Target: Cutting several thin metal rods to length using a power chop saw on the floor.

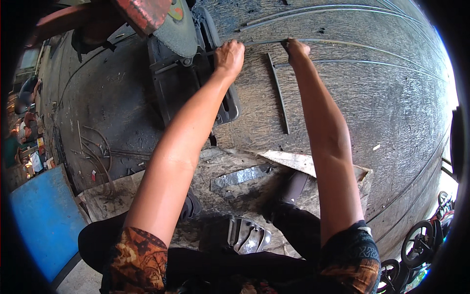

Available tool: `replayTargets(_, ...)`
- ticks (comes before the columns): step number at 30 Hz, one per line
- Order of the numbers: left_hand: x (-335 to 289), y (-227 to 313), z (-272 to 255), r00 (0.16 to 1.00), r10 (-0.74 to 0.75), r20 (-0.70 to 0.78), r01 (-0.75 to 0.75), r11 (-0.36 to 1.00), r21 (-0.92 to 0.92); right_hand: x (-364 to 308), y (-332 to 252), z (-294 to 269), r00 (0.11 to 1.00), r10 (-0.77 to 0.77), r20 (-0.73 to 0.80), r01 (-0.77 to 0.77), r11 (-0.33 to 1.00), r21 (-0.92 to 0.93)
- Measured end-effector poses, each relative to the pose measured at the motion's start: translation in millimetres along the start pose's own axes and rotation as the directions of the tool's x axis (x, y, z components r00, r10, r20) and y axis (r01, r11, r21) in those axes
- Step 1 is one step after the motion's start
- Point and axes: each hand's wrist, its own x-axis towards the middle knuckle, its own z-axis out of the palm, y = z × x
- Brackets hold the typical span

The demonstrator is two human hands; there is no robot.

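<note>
A long thin metal rod (342, 42) runs sideways across the floor in front of me. My left hand (229, 57) is closed round it beside the base of a cut-off saw. Farther right, my right hand (296, 51) grips the same rod. The saw's grey cutting disc (182, 33) stands just left of my left hand, over its black metal base (169, 93). The rod's left end runs toward the disc, and I cannot tell whether they touch. Below the rod lies a short metal bar (278, 93), close to another long rod (362, 62).
Several more rods (318, 9) lie at the far right. Curved metal strips (100, 157) are at the left, near a blue panel (44, 215). Cardboard (210, 161) lies under my feet with a silvery strip (240, 177). Motorcycles (421, 242) stand at right; people (27, 117) are far left.
</note>
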Motion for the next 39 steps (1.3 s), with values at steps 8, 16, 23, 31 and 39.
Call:
replayTargets(8, -2.1, -27.2, 9.1, 1.0, 0.0, 0.006, 0.0, 1.0, -0.004, -50.8, -19.4, -3.6, 0.945, 0.05, 0.324, -0.24, 0.779, 0.579)
replayTargets(16, 5.3, -21.3, 9.3, 0.998, 0.045, 0.039, -0.042, 0.997, -0.059, -38.9, -47.8, -37.3, 0.96, 0.2, 0.195, -0.279, 0.713, 0.644)
replayTargets(23, -0.7, -32.8, 2.1, 0.997, 0.036, 0.07, -0.037, 0.999, 0.017, -38.7, -36.7, -17.8, 0.983, 0.126, 0.13, -0.179, 0.796, 0.578)
replayTargets(31, -2.3, -40.2, 0.8, 0.997, 0.036, 0.07, -0.038, 0.998, 0.039, -40.2, -35.1, -5.5, 0.983, 0.152, 0.099, -0.182, 0.821, 0.541)
replayTargets(39, -9.9, -54.6, -13.4, 0.994, 0.002, 0.113, -0.013, 0.995, 0.097, -51.2, -28.7, 26.3, 0.982, 0.17, 0.082, -0.188, 0.865, 0.465)
